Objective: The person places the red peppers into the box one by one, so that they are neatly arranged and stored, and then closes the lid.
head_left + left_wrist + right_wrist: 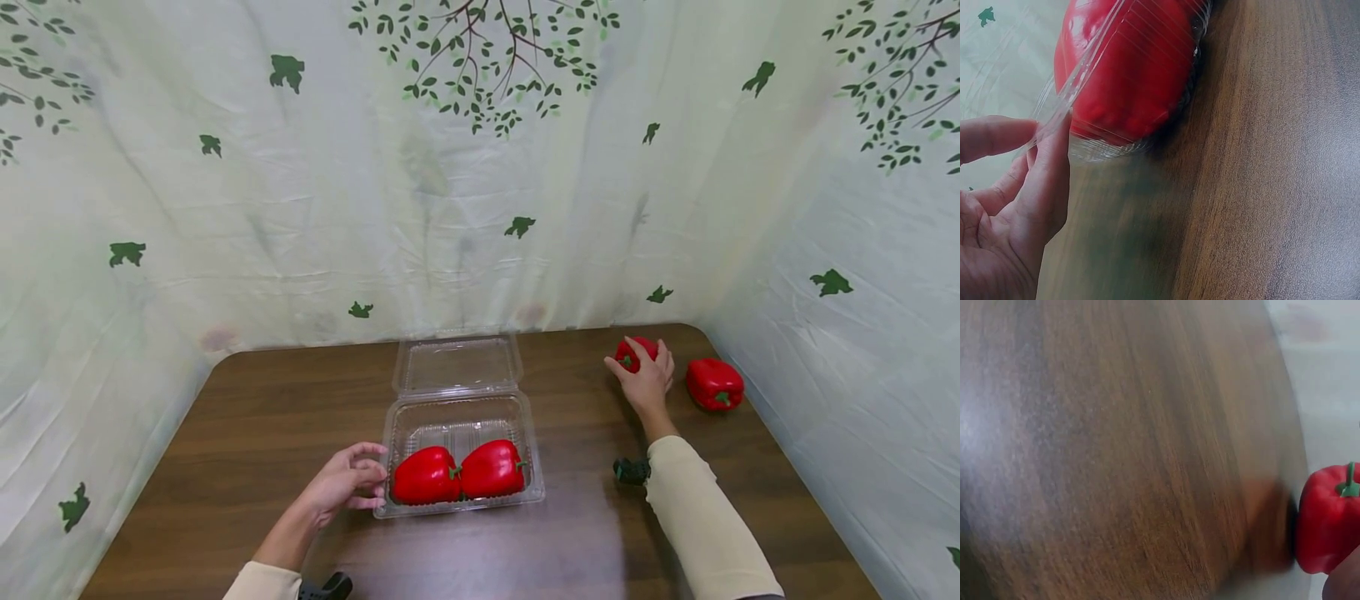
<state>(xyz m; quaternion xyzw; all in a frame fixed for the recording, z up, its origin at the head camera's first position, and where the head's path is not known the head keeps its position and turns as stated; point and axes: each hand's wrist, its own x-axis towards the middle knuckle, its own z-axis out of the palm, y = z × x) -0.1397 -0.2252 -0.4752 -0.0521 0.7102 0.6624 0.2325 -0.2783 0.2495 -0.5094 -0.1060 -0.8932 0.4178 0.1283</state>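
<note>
On the table (247,417), right hand (649,377) grips red pepper (1327,519).

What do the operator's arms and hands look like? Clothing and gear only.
Both the left hand and right hand are bare, no gloves. Plain cream long sleeves: left sleeve, right sleeve, no markings visible. A black rounded device shows by the left cuff, a small dark device by the right. No cables visible.
</note>
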